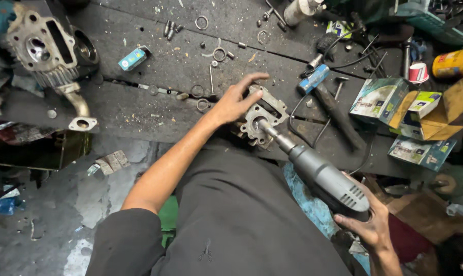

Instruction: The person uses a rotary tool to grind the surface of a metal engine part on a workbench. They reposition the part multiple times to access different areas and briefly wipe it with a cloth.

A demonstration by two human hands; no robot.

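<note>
Left hand fingers spread on one metal engine part, right hand fingers gripping one grey drill

Right of the black hammer stand teal-and-white cartons, a green-and-white box and a flat teal pack; far left of it lies a small blue box

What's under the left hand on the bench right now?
The left hand rests on a grey metal engine part lying on the dark workbench. The grey power tool in the right hand has its tip in the part's bore. The part's left edge is hidden.
</note>
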